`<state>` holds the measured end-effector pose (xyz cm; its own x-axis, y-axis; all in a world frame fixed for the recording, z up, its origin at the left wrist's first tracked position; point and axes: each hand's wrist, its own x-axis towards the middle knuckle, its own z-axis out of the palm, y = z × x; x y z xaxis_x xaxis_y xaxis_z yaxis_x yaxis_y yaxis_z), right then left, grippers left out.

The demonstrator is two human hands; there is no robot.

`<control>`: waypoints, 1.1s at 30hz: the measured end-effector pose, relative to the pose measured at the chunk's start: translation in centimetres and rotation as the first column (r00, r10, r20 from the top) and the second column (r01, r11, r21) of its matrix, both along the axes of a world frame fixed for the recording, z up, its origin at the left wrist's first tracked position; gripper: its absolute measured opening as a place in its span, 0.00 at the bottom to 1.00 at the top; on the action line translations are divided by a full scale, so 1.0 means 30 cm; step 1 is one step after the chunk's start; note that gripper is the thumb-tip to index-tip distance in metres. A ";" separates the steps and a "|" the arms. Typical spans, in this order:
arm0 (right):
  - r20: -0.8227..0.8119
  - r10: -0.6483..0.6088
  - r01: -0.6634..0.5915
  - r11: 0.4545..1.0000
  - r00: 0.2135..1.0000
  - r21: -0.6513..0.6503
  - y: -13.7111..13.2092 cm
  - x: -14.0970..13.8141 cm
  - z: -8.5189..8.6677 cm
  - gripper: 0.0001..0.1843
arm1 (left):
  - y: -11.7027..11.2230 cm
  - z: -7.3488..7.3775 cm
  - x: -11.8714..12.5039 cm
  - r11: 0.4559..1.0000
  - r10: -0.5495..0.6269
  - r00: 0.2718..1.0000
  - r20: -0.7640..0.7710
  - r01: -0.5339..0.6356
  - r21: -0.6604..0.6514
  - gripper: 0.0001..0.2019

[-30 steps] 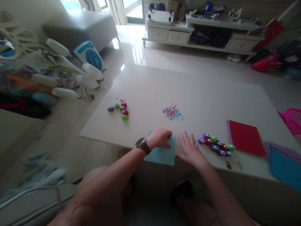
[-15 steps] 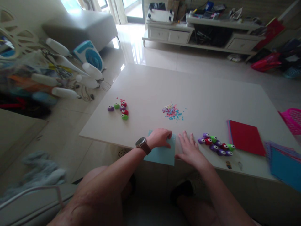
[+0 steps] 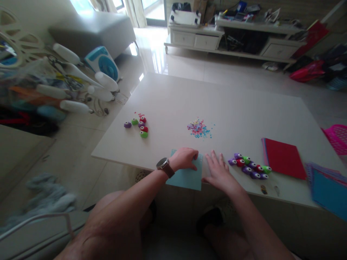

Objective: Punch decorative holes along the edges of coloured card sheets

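Observation:
A light blue paper sheet (image 3: 187, 178) lies at the near edge of the white table (image 3: 230, 108), overhanging it a little. My left hand (image 3: 184, 159), with a watch on the wrist, rests on the sheet with its fingers curled and pressed down. Beside the sheet's right edge, my right hand (image 3: 218, 169) lies flat on the table with fingers stretched out. Just right of that hand sits a cluster of small purple, red and green paper punches (image 3: 249, 167).
A second group of punches (image 3: 138, 126) sits at the table's left. Coloured paper confetti (image 3: 198, 129) lies mid-table. A red paper stack (image 3: 283, 162) and blue sheets (image 3: 328, 187) lie at the right, with a pink basket (image 3: 336, 137) beyond. My knees show below the table edge.

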<state>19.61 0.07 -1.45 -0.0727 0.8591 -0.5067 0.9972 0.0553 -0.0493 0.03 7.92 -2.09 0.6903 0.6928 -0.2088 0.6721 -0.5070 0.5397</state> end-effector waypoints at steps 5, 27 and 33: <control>-0.005 -0.003 0.003 1.000 1.000 0.000 -0.001 -0.002 0.005 0.58 | -0.001 0.004 0.000 1.000 0.000 1.000 0.000 0.000 0.002 0.20; -0.008 -0.025 0.025 0.999 1.000 -0.033 0.003 -0.016 0.034 0.58 | -0.001 -0.005 0.002 1.000 -0.003 1.000 0.005 0.003 0.016 0.21; -0.009 -0.027 0.026 0.999 1.000 -0.034 0.002 -0.020 0.039 0.58 | -0.001 -0.001 0.000 1.000 -0.003 1.000 -0.002 0.003 0.008 0.21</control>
<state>19.02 0.14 -0.28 -0.0551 0.8430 -0.5351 0.9978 0.0270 -0.0603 0.04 7.89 -2.11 0.6916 0.6928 -0.2045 0.6720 -0.5132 0.5339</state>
